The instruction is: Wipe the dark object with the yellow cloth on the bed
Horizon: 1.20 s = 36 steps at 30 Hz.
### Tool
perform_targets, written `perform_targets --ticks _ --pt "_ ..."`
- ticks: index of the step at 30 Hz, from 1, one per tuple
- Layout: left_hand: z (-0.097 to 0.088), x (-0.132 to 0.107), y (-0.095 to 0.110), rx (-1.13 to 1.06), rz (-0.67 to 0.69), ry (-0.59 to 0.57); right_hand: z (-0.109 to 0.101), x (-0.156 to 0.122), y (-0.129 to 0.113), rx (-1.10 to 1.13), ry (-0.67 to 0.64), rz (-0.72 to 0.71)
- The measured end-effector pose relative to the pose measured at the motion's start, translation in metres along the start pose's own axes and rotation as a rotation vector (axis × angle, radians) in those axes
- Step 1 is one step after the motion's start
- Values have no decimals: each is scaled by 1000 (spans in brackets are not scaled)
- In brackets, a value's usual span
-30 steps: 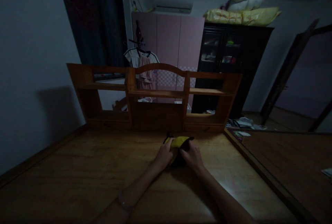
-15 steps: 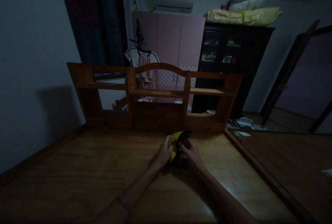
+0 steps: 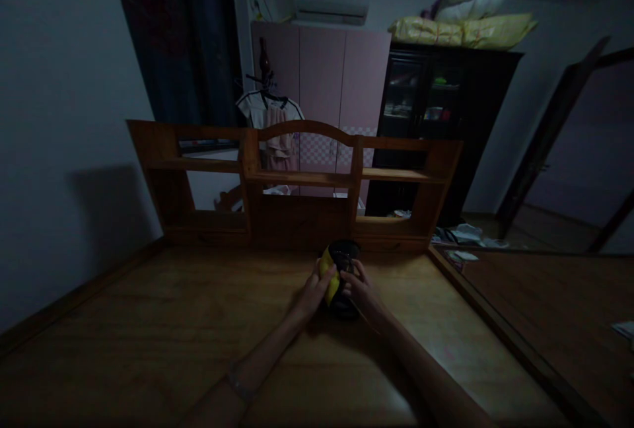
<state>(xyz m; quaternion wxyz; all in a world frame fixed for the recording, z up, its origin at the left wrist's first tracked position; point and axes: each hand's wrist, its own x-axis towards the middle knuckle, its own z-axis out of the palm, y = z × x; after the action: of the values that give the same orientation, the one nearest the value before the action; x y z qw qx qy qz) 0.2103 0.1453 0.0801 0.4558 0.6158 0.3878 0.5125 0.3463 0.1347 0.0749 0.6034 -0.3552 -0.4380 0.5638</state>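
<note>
While your left hand (image 3: 312, 290) curls its fingers round the yellow-and-black item (image 3: 339, 297) and your right hand (image 3: 364, 294) pinches its black side, handling seems unfinished: neither grip is released.

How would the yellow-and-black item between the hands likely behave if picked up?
The yellow-and-black item is probably somewhat pliable: its outline looks rounder than a second ago, though turning could explain part of that. It is likely light, being little bigger than the left hand. With its curved outline, it might roll or tip on the wooden surface.
</note>
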Motion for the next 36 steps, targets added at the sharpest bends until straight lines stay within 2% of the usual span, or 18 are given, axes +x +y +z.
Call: perform_targets --ticks 5,9,12,19,25,30,36 --pt "-3 2 -4 -34 27 6 3 -8 -13 26 -128 28" --pt "-6 4 -7 63 38 65 1 -13 -21 -161 -198 4" --pt "-10 5 -9 136 87 61 2 -16 -23 -287 -233 -3" --pt "-12 3 -7 228 178 103 3 -20 -24 -347 -230 -36" --pt "-14 -1 -3 328 188 77 -3 -11 -15 -413 -142 -104" --pt "-17 -3 -1 483 205 38 -6 -12 -18 -565 -161 -94" --pt "-20 -6 8 659 114 38 -6 -15 -23 -584 -232 -101"
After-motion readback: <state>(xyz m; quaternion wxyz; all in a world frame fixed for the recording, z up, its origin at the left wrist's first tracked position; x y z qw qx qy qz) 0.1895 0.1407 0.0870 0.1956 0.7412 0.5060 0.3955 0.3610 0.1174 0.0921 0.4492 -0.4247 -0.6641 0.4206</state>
